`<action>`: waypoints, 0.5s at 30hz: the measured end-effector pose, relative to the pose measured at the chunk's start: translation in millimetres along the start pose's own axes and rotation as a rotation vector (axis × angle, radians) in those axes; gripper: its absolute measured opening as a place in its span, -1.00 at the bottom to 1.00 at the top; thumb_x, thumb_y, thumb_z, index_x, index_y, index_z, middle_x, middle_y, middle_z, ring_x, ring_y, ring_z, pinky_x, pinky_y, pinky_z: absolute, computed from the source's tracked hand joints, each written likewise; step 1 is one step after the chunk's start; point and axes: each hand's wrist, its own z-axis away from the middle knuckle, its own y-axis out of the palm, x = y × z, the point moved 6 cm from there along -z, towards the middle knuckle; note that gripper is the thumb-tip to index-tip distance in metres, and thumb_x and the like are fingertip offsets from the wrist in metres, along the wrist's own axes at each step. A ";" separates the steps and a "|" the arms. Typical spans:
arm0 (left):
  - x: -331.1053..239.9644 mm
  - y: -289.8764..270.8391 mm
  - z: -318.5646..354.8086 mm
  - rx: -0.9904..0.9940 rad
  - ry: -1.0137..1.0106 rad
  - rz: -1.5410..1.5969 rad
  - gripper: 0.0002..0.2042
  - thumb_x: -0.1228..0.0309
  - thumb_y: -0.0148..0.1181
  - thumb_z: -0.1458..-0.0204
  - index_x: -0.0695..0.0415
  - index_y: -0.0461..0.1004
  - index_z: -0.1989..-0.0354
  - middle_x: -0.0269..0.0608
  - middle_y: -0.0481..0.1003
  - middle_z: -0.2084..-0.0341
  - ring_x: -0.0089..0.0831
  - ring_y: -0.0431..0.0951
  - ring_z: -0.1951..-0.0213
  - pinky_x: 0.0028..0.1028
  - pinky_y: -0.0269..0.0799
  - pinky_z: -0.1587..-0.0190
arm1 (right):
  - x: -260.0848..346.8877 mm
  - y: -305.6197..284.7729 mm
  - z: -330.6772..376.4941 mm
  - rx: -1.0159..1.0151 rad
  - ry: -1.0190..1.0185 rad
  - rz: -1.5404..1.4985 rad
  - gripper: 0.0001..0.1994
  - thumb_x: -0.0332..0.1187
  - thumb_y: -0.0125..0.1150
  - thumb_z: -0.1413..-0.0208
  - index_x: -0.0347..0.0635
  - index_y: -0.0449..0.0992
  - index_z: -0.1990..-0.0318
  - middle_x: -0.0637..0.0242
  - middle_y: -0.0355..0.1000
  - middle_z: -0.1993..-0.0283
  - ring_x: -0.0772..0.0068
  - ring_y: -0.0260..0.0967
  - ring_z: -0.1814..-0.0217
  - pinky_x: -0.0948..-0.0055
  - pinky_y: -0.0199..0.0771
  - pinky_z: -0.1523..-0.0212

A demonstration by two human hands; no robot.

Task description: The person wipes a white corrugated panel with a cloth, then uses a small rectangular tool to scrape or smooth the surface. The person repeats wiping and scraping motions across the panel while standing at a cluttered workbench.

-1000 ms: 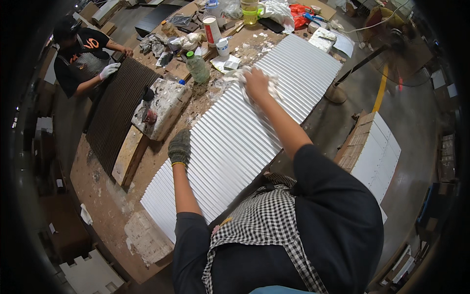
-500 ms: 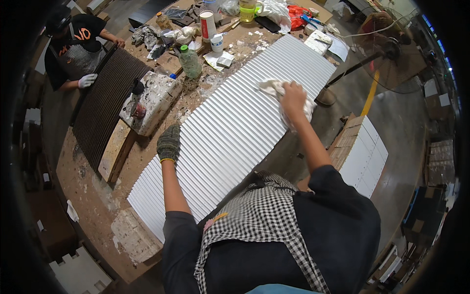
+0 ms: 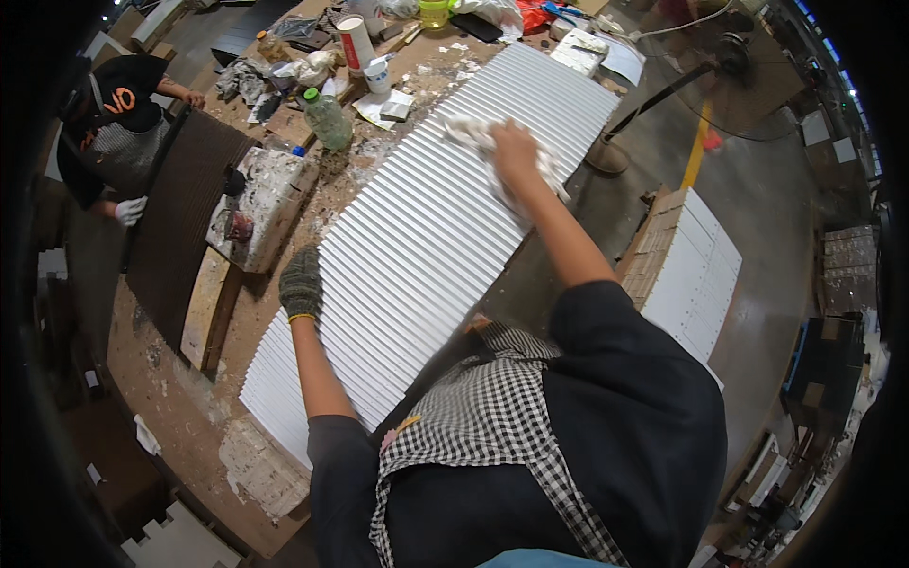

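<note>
A long white ribbed panel (image 3: 407, 256) lies slantwise across the worktable, from the near left to the far right. My left hand (image 3: 300, 282), in a dark grey knit glove, is closed over its left edge with the fingers close together. Toward the panel's far end, my bare right hand (image 3: 516, 156) is closed on a crumpled white cloth (image 3: 469, 133). The cloth lies against the ribs, spread to both sides of the hand, and part of it hangs near the right edge. My right palm is hidden from view.
Left, a co-worker's white-gloved hand (image 3: 130, 210) touches a dark ribbed panel (image 3: 180, 227). Between the panels stands a paint-spattered block (image 3: 275, 204). A green-capped bottle (image 3: 327, 121) and a paper cup (image 3: 377, 76) stand beyond. A fan (image 3: 729, 57) and a white-faced stack (image 3: 691, 275) are right.
My view has shifted, so the table appears farther left and up. My right hand and the cloth have slid slightly leftward across the ribs. The co-worker's gloved hand has moved nearer along the dark panel.
</note>
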 end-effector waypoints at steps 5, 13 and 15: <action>2.9 9.1 -1.4 -0.027 0.057 -0.055 -0.56 0.22 -0.17 -0.37 0.15 0.43 -0.28 -0.03 0.43 -0.27 -0.10 0.44 -0.26 -0.22 0.32 -0.32 | -120.5 -94.3 113.8 0.316 0.093 0.276 -0.72 -0.28 0.39 0.02 -0.04 0.65 0.11 0.09 0.53 0.05 -0.04 0.54 0.04 0.04 0.55 0.05; 0.0 -8.4 1.4 -0.198 -0.040 0.253 -0.62 0.25 -0.08 -0.38 0.18 0.54 -0.16 0.02 0.54 -0.14 -0.09 0.50 -0.20 -0.21 0.35 -0.28 | -94.4 -171.6 46.9 -0.359 0.107 -0.202 -0.67 -0.19 0.34 -0.06 -0.06 0.64 0.02 0.14 0.46 0.00 0.02 0.45 -0.05 0.12 0.45 -0.06; -34.2 -41.9 16.2 -0.462 0.128 0.321 -0.70 0.36 0.05 -0.31 0.22 0.58 -0.09 0.01 0.59 -0.06 -0.12 0.53 -0.17 -0.21 0.37 -0.28 | -73.4 -98.6 43.7 -0.005 0.166 -0.073 -0.44 0.01 0.15 -0.24 0.03 0.39 -0.34 0.06 0.24 -0.42 -0.09 0.10 -0.50 -0.15 0.07 -0.43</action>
